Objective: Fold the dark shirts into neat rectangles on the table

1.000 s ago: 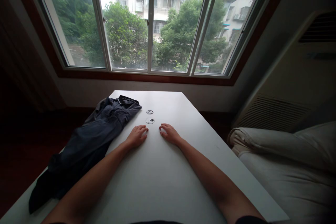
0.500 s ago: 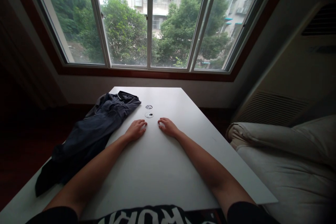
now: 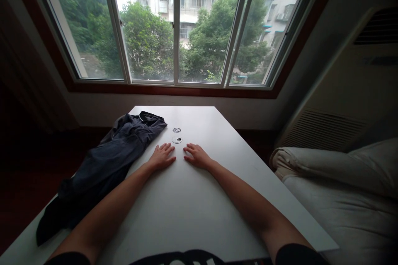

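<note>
Nearer disc [image 3: 177, 140], a small pale round thing, lies on the white bench [image 3: 186, 211] just beyond the fingertips of both hands. A farther disc [image 3: 176, 130] of like size sits just behind it, toward the window [image 3: 177, 29]. Whether the two are loose pieces or caps set into the top cannot be told. The left hand [image 3: 162, 156] rests palm down on the bench, its fingers [image 3: 169, 147] released and a little spread, grasping nothing; the tips are near the nearer disc but apart from it. The right hand [image 3: 195, 155] lies flat in the same way just beside it, fingers [image 3: 188, 149] loose and pointing inward toward the left hand, with a narrow strip of bare bench between the two. Both bare forearms stretch along the bench from the near edge. To the left of the left hand a dark shirt [image 3: 115, 153] lies crumpled along the left side of the bench, its collar end up near the discs and its lower end hanging over the left edge; the left hand is near it but not touching. A black garment with white lettering [image 3: 186, 257] shows at the bottom edge. To the right of the bench stands a pale cushioned sofa [image 3: 342, 182], and behind that a tall light unit with slatted vents [image 3: 357, 91] against the wall. Through the window are green trees and a pale building.
</note>
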`<state>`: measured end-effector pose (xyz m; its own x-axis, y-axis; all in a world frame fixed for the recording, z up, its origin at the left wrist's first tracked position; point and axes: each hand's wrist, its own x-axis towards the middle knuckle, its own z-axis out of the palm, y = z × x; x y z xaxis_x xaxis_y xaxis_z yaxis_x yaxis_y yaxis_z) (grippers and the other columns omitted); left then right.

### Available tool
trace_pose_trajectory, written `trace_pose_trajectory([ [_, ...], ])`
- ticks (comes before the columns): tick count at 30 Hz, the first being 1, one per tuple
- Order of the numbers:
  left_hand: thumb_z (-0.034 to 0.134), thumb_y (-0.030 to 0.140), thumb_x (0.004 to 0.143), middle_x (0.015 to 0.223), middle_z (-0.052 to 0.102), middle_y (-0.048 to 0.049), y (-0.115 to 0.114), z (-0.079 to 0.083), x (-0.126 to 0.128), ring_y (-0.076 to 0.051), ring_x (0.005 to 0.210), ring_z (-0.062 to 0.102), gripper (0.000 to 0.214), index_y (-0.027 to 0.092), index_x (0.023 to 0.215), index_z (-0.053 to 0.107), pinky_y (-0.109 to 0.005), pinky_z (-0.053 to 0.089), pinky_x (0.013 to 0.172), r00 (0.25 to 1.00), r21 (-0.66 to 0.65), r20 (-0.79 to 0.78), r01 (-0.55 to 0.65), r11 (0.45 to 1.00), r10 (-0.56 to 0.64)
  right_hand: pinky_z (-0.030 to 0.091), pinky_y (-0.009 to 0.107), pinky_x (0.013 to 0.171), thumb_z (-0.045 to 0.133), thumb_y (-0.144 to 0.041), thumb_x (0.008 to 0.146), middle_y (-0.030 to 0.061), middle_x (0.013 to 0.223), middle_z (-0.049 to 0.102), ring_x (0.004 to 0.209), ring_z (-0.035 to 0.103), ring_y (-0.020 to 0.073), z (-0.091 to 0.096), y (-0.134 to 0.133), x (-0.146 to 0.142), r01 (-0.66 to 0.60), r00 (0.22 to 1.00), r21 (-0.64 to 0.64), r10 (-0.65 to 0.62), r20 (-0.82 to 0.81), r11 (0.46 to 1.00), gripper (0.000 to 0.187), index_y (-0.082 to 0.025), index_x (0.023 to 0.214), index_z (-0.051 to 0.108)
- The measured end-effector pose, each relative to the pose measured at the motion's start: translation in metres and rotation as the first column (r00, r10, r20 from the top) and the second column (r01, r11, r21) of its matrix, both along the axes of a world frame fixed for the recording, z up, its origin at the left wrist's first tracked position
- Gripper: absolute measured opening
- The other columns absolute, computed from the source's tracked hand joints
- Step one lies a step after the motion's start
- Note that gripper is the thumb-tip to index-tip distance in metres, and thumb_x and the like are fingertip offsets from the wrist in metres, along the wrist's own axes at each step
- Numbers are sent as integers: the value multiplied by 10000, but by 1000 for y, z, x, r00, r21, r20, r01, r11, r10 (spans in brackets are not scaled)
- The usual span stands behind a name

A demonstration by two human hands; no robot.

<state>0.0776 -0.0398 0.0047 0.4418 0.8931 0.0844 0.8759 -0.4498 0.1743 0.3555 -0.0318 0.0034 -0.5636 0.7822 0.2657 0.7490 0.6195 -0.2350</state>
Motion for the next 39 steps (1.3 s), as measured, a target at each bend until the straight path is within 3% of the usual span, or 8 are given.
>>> trace_pose_trajectory([
  [6, 434, 713, 999, 1747, 221, -130, -1, 2, -3, -386, 1613, 147, 792, 266, 1650, 369, -646, 117, 1263, 998, -46, -37, 55, 997, -57, 221, 579, 1275, 491, -632, 1033, 121, 1683, 368, 1568, 306, 341, 3, -4, -7, -51, 996, -84, 56, 62, 995, 643, -288, 1576, 506],
  [12, 290, 759, 1024, 1757, 202, -72, -3, 4, -6, -342, 1622, 142, 775, 351, 1682, 268, -631, 97, 1268, 994, -64, 16, 112, 992, -112, 91, 600, 1295, 501, -811, 940, 65, 1737, 227, 1610, 174, 356, 13, -8, -4, -103, 989, -187, 121, 86, 977, 838, -351, 1633, 397],
  [18, 400, 733, 1009, 1747, 239, -85, -5, 4, -4, -348, 1612, 175, 753, 314, 1635, 400, -600, 115, 1277, 990, -42, -18, 137, 990, -138, 148, 588, 1286, 534, -717, 978, 89, 1708, 311, 1593, 247, 331, 14, -9, -6, -71, 995, -159, 82, 64, 985, 742, -324, 1603, 460],
  [39, 478, 671, 1005, 1734, 278, -90, -11, 8, 0, -340, 1606, 203, 703, 311, 1608, 443, -567, 134, 1283, 995, -35, 5, 101, 994, -101, 193, 585, 1277, 597, -658, 973, 95, 1681, 375, 1567, 315, 329, 13, -7, -4, -67, 997, -148, 73, 39, 987, 680, -328, 1562, 518],
])
